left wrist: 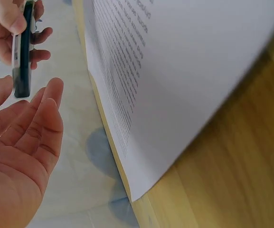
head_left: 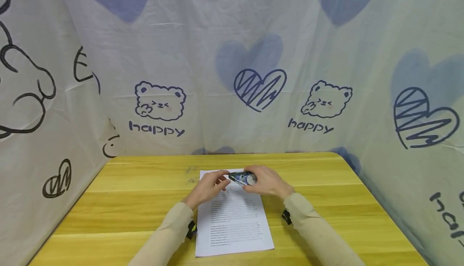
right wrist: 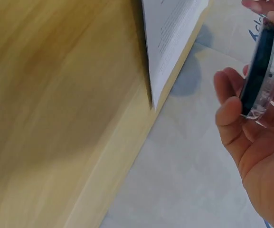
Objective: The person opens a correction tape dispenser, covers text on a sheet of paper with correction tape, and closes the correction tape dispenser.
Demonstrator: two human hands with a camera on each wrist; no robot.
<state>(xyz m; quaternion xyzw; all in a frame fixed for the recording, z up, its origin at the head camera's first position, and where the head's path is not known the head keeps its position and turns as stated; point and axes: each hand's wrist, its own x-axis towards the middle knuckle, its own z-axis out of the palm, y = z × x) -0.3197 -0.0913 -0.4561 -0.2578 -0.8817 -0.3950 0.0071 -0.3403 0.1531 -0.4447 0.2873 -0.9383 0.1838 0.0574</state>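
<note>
My right hand [head_left: 270, 182] grips a correction tape [head_left: 242, 177] by its wide end, above the far part of a printed sheet [head_left: 235, 227]. The correction tape has a dark side and a clear casing, which shows in the right wrist view. Its narrow end points at my left hand [head_left: 208, 188]. In the left wrist view, the left thumb and loosely bent fingers [left wrist: 51, 114] stand apart on either side of that narrow end, holding nothing. The sheet lies flat on the table under both hands, with lines of print down it.
The wooden table [head_left: 145, 201] spreads out on both sides of the sheet. A pale cloth [head_left: 217, 113] with hearts and bear drawings hangs behind the table's far edge and along both sides. Each wrist wears a dark strapped device [head_left: 191, 229].
</note>
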